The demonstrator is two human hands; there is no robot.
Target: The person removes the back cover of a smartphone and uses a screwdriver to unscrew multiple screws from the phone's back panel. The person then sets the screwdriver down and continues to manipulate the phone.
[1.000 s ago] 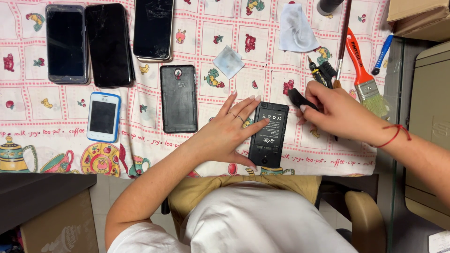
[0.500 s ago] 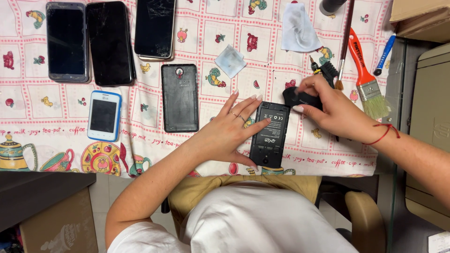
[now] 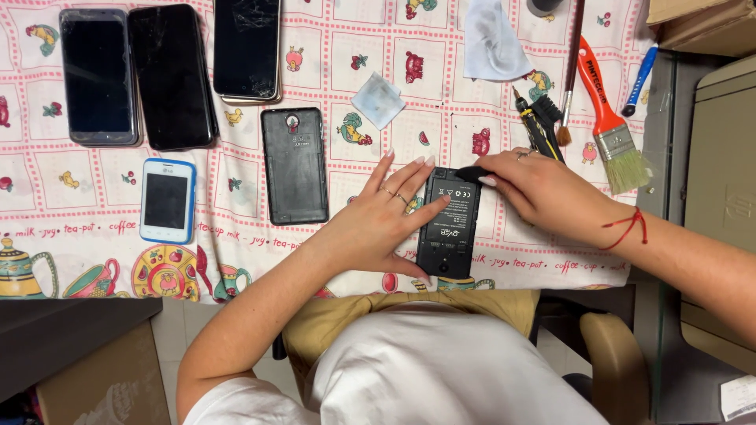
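Note:
A black phone with its back cover off [image 3: 447, 224] lies near the table's front edge, battery showing. My left hand [image 3: 382, 224] rests flat beside it, fingers spread, thumb and fingertips steadying its left side. My right hand [image 3: 543, 193] pinches a small black flat piece [image 3: 471, 173] at the phone's top right corner. A red string is tied round my right wrist.
A black back cover [image 3: 294, 165], a small white-and-blue phone [image 3: 166, 200] and three dark phones [image 3: 169, 75] lie to the left on the patterned tablecloth [image 3: 346, 47]. A screwdriver [image 3: 535, 130], an orange-handled paintbrush [image 3: 610, 118], a thin brush, a blue pen and white cloths [image 3: 490, 43] sit to the right.
My right hand has moved left with the small black piece, from beside the screwdriver to the phone's top right corner. My left hand has stayed on the phone.

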